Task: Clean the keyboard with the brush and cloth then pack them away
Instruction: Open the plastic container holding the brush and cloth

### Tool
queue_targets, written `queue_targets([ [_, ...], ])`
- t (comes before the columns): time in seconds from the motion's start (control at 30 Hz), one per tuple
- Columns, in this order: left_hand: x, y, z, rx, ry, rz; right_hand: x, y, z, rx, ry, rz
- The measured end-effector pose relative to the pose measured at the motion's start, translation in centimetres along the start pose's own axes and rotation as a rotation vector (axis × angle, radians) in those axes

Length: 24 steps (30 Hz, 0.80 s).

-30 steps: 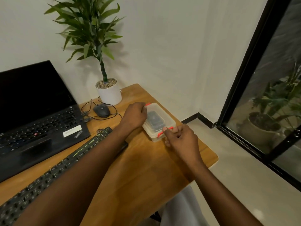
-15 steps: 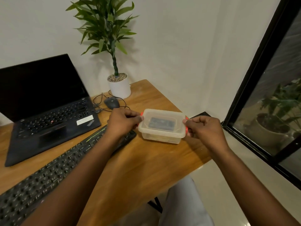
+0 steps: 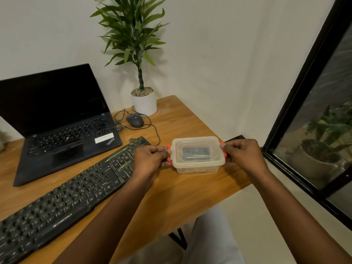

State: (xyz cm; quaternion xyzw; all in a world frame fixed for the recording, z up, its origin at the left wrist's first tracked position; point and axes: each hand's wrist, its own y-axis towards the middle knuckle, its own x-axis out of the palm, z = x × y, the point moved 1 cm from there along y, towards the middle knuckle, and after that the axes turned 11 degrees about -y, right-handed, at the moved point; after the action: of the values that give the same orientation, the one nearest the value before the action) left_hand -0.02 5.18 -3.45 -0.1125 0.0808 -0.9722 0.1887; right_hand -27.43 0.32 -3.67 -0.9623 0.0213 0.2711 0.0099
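A clear plastic box [image 3: 198, 164] with its lid on and orange clips rests on the wooden desk [image 3: 177, 197], right of centre. Something dark shows through the lid; I cannot tell what it is. My left hand [image 3: 150, 159] grips the box's left end at the orange clip. My right hand [image 3: 243, 155] grips its right end. The black keyboard [image 3: 62, 199] lies diagonally to the left, its right end under my left hand. No brush or cloth shows outside the box.
An open black laptop [image 3: 62, 122] stands at the back left. A black mouse [image 3: 134, 120] with its cable lies beside a white potted plant [image 3: 144, 101] at the back. The desk's edge runs close on the right, with a dark window frame [image 3: 304, 88] beyond.
The box has been turned from slanted to square in front of me. My right hand moved from its near corner to its right end. My view shifted left.
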Motion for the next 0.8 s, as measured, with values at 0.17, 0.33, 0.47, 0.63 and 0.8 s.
queue_targets([
  [0.17, -0.7, 0.2, -0.9, -0.063, -0.046, 0.010, -0.2, 0.2, 0.8, 0.046, -0.003, -0.042],
  [0.33, -1.5, 0.6, -1.4, 0.110, 0.282, 0.008, -0.2, 0.2, 1.8, 0.067, -0.033, -0.068],
  [0.47, -1.5, 0.7, -0.5, 0.255, 0.460, 0.000, -0.3, 0.5, 1.6, 0.045, -0.102, 0.018],
  [0.63, -0.4, 0.1, 0.7, 0.213, 0.409, -0.083, -0.3, 0.3, 0.1, 0.016, -0.079, -0.030],
  [0.8, -0.2, 0.1, 0.9, 0.180, 0.393, -0.080, -0.3, 0.0, -0.4, 0.011, -0.102, -0.031],
])
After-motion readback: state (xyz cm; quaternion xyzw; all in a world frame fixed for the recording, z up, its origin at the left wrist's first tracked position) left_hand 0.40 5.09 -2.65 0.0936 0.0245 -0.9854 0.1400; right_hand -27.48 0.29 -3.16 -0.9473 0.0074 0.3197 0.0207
